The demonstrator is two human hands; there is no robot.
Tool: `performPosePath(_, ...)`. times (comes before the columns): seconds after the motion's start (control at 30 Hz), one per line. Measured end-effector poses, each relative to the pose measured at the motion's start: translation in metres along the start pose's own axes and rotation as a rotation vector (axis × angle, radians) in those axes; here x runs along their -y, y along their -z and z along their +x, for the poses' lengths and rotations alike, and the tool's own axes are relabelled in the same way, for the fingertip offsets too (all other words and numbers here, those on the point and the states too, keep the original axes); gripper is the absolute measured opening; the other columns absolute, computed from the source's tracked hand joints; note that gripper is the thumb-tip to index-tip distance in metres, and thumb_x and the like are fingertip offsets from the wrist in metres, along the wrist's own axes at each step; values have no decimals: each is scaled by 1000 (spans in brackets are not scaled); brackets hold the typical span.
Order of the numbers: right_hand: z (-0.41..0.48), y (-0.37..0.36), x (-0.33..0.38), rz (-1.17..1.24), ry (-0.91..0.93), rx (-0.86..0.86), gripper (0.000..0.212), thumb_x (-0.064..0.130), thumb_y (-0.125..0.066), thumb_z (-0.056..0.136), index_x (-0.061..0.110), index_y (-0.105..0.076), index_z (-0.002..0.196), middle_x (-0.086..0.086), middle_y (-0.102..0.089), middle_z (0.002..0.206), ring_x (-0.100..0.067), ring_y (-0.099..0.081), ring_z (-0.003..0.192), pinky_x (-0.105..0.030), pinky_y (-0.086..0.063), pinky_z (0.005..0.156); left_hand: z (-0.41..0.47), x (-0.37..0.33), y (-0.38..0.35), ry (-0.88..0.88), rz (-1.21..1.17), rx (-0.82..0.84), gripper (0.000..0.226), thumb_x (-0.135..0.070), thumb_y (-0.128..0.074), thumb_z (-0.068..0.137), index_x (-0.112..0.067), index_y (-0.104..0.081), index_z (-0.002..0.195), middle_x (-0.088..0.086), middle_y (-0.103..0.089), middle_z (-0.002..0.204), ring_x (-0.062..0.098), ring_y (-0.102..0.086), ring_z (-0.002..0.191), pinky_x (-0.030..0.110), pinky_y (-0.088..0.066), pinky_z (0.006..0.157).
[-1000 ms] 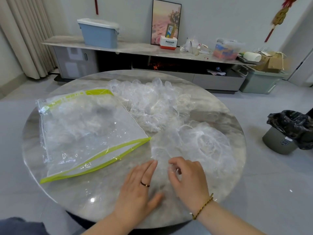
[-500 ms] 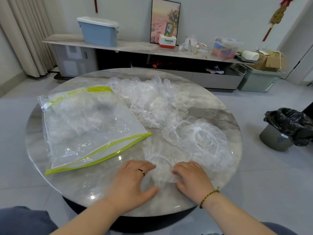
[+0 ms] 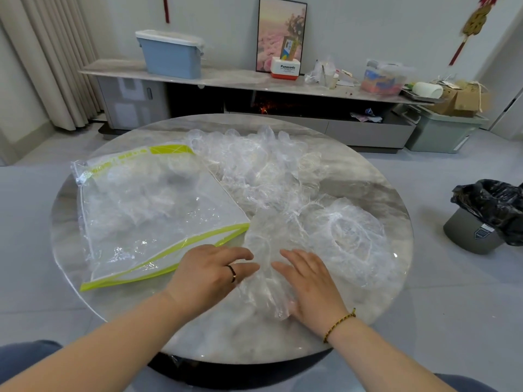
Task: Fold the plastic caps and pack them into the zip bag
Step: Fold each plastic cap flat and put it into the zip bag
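A clear plastic cap [image 3: 264,250], folded into a narrow upright strip, lies on the round marble table [image 3: 368,188] in front of me. My left hand [image 3: 209,274] rests flat against its left side, fingers nearly straight. My right hand [image 3: 310,281] presses flat on its lower right part. Another cap [image 3: 345,233] lies spread open just to the right. A heap of loose caps [image 3: 254,165] fills the table's far middle. The clear zip bag [image 3: 152,210] with a lime-green edge lies at the left, holding several caps.
A grey bin with a black liner [image 3: 486,216] stands on the floor to the right. Behind the table runs a low cabinet [image 3: 226,80] with a blue box [image 3: 172,53], a framed picture [image 3: 280,35] and clutter. Curtains [image 3: 48,60] hang at far left.
Both hands went from curled fingers gathering the cap to flat palms. The cap now lies folded into a narrow strip between them. The camera view shifted slightly.
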State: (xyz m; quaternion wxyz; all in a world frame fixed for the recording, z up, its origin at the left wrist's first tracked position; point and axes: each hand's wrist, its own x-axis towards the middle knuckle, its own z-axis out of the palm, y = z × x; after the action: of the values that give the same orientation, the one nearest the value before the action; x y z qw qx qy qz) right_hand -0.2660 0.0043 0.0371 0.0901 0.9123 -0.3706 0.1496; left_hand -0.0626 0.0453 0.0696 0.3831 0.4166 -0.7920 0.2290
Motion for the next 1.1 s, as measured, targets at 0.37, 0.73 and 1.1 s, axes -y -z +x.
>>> performPosePath(0.37,11,39,-12,246,113,-438,18,13,-49,67,22,-44,81,5,-52,99,-19,-48,104,-18,-26,100,-6,15,26,172,-104,80,62,-40,-27,100,-18,-76,69,-4,-74,86,12,-65,50,17,-47,39)
performPosePath(0.73,-15,48,12,358,65,553,16,30,-37,85,18,-40,93,11,-34,60,-7,-32,53,-15,-22,49,-53,-17,24,103,-185,644,37,-46,-45,55,-35,-72,77,-15,-67,87,5,-60,88,21,-35,86)
performPosePath(1.1,30,23,18,813,-451,291,32,13,-50,90,21,-39,61,8,-43,58,-3,-40,52,-15,-33,55,-51,-14,23,945,-562,552,27,-52,-58,61,-26,-59,59,-15,-58,60,-12,-51,71,5,-35,65)
